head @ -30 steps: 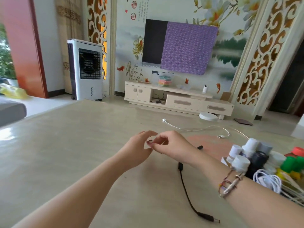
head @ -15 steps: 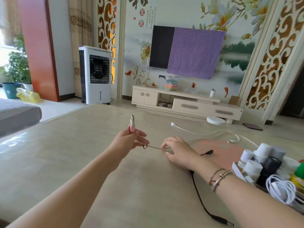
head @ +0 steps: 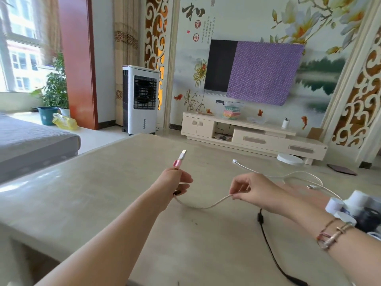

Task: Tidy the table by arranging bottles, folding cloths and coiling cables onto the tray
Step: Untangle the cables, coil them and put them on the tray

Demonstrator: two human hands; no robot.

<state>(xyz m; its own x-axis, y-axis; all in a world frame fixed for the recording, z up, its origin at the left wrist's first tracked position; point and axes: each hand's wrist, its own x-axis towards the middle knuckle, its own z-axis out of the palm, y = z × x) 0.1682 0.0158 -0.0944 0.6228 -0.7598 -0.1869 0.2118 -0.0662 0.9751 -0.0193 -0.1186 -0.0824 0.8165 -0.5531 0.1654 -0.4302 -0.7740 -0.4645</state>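
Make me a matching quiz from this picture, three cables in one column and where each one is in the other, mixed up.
Things:
1. braided cable
2. black cable
3. white cable

Places:
A. lying on the table, farther back
B. held between the left hand and right hand
C. lying on the table under the right forearm

Pairs: 1-B, 2-C, 3-A

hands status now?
Left hand: holds the braided cable near its pink plug.
Right hand: pinches the same cable.
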